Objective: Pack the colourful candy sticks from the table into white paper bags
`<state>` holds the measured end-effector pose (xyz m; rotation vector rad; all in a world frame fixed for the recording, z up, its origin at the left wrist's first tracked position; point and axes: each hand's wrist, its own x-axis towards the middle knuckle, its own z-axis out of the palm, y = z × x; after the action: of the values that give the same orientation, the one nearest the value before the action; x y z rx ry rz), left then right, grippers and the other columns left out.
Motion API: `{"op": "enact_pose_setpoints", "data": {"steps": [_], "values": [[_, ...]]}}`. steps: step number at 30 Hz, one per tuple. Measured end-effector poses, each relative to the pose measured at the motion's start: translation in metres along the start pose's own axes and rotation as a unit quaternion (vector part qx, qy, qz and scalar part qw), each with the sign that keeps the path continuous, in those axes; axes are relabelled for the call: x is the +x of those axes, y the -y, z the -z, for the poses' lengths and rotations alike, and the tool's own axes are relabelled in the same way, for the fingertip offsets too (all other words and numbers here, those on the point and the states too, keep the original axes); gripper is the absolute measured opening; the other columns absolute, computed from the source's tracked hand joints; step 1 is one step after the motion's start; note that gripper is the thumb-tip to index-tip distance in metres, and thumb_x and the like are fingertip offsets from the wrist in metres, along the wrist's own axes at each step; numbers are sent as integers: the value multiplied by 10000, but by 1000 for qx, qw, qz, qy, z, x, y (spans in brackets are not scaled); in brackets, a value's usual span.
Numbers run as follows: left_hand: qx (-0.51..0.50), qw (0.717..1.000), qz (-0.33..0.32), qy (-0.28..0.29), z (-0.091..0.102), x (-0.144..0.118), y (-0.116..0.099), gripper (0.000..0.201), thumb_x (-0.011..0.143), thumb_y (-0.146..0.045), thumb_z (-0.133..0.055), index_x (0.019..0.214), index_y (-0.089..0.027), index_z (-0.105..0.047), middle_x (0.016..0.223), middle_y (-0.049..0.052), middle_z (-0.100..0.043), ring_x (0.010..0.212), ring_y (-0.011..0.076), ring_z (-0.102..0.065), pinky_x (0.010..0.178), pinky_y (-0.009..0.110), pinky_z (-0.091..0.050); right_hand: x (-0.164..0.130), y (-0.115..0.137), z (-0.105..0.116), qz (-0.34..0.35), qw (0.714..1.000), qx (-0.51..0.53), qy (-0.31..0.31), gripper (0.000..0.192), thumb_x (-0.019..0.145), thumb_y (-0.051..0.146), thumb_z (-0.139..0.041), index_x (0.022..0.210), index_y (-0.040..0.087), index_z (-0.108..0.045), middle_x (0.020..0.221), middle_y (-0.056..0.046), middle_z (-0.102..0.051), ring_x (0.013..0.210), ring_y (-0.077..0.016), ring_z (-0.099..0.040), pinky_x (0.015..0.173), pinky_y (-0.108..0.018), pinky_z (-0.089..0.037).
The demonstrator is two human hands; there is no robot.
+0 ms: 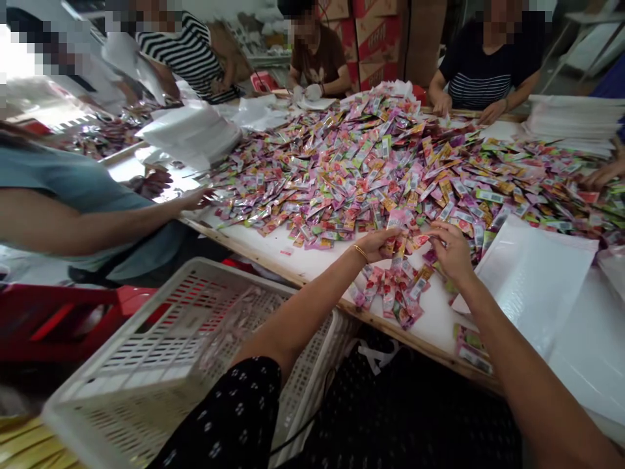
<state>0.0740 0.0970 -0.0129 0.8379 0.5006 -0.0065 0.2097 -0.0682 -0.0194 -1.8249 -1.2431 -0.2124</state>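
Pink, yellow and green packets (390,163) are heaped in a big pile on the white counter (273,244). The left hand (378,242) and the right hand (452,251) are held close together at the near edge of the pile. A few packets (398,241) are pinched in the fingers of the left hand, so its grip is closed on them. The fingers of the right hand are bent and touch the packets at the same spot, but it cannot be told if anything is held in that grip.

A small bunch of packets (395,293) is laid just below the hands, near the wooden edge of the counter. A white padded bag (532,280) is seen beside the right arm. A white plastic basket (161,352) is placed low, to the left of the left arm. Other people are seated around the counter, and another person's hand (195,198) is stretched to the far left side of the pile.

The small bunch is close to the edge, so some packets could be knocked to the floor by an arm. Packets are thin and slippery, so some could be dropped from the fingers. Loose packets from the pile could also be mixed into the small bunch.
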Motion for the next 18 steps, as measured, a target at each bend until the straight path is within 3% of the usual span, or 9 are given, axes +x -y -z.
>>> {"op": "enact_pose_setpoints", "data": {"steps": [3,6,11,18], "values": [[-9,1000,14,1,-1,-2,4,204,929,-206,-468,911,-74,-623,731,99,-695,655,168,-685,639,266,-541,-5,-6,12,-3,1000,-4,-6,214,850,223,-518,911,231,-723,1219,-69,-614,1202,-244,-507,1065,-484,-368],[-45,998,4,-32,-3,-4,10,193,918,-154,-441,929,-68,-614,753,98,-695,693,157,-681,713,285,-549,-13,-6,17,32,999,-7,11,193,849,232,-542,877,246,-732,1331,-56,-548,1318,-268,-395,1114,-531,-294],[-71,997,5,-12,-15,-2,25,172,837,-111,-486,951,-114,-615,717,41,-666,607,105,-632,615,203,-514,-25,8,1,61,994,26,89,208,886,290,-530,879,252,-735,1387,-56,-502,1330,-253,-401,1105,-507,-332],[-57,998,4,-11,-20,5,44,188,765,-115,-469,892,-124,-607,591,-8,-580,472,82,-538,497,174,-451,-38,6,-20,-19,995,51,88,268,849,188,-455,909,207,-716,1387,-89,-497,1212,-228,-537,1036,-434,-437]]}}
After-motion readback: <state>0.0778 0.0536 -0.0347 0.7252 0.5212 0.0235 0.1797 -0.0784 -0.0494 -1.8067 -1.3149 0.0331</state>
